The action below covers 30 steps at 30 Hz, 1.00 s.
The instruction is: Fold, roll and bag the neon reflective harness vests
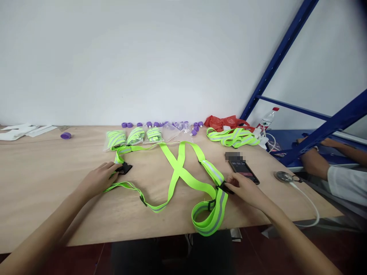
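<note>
- Left hand: fingers nearly closed, gripping a black buckle.
- Right hand: fingers pinched on a second buckle.
- Between them, the green reflective harness lies crossed on the worktop, one loop reaching the near edge.
- Just beside the right hand, a phone.
- Behind the harness, three bagged bundles before purple pieces.
- Far right, a co-worker's white sleeve.
</note>
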Motion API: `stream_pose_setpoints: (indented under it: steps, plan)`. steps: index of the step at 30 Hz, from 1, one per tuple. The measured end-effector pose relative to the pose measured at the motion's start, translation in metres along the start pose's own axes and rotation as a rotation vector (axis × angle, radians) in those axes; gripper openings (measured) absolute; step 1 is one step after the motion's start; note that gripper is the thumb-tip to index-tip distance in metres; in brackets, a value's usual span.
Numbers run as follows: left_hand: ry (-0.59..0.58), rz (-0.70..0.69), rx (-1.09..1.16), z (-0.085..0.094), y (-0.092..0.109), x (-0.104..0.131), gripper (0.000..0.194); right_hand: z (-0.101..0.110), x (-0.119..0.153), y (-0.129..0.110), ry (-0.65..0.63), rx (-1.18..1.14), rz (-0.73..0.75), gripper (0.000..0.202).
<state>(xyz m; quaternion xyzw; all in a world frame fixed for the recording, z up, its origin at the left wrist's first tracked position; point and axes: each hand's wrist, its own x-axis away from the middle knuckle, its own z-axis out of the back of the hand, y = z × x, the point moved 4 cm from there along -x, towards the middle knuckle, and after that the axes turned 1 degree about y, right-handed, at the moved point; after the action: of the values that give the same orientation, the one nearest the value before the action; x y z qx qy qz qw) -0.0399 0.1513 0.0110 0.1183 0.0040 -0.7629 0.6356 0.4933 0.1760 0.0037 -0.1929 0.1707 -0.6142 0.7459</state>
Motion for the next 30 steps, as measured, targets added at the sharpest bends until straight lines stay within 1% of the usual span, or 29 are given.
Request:
stream_pose_setpoints:
  steps: [2,6,9,11,13,17,21,24,27,30]
  plan:
    - [-0.008,-0.016,-0.006,0.001,-0.005,0.006,0.046,0.001,0.003,-0.003,-0.001,-0.052,-0.005,0.024]
    - [-0.027,-0.04,0.008,0.002,-0.016,0.02,0.048,0.001,0.013,-0.015,-0.029,-0.099,0.035,0.039]
    - [-0.006,-0.059,0.036,0.004,-0.025,0.028,0.046,-0.002,0.016,-0.022,-0.09,-0.089,0.089,0.038]
    - [0.027,-0.055,0.048,0.006,-0.034,0.034,0.045,-0.004,0.016,-0.022,-0.115,-0.089,0.114,0.039]
    - [0.043,-0.034,0.033,0.007,-0.044,0.04,0.047,-0.005,0.013,-0.019,-0.114,-0.09,0.137,0.04]
    - [0.02,-0.002,-0.004,0.011,-0.057,0.058,0.051,-0.005,0.001,-0.007,-0.059,-0.104,0.174,0.039]
    - [-0.003,0.028,-0.029,0.016,-0.058,0.076,0.052,-0.006,-0.022,0.001,0.006,-0.081,0.178,0.041]
    - [0.007,0.081,-0.073,0.019,-0.055,0.081,0.053,-0.004,-0.039,0.002,0.023,-0.033,0.162,0.042]
    - [0.035,0.128,-0.113,0.02,-0.05,0.08,0.057,0.0,-0.049,0.0,-0.056,-0.028,0.165,0.048]
    - [0.032,0.128,-0.15,0.015,-0.045,0.074,0.062,0.004,-0.05,0.0,-0.153,-0.046,0.176,0.052]
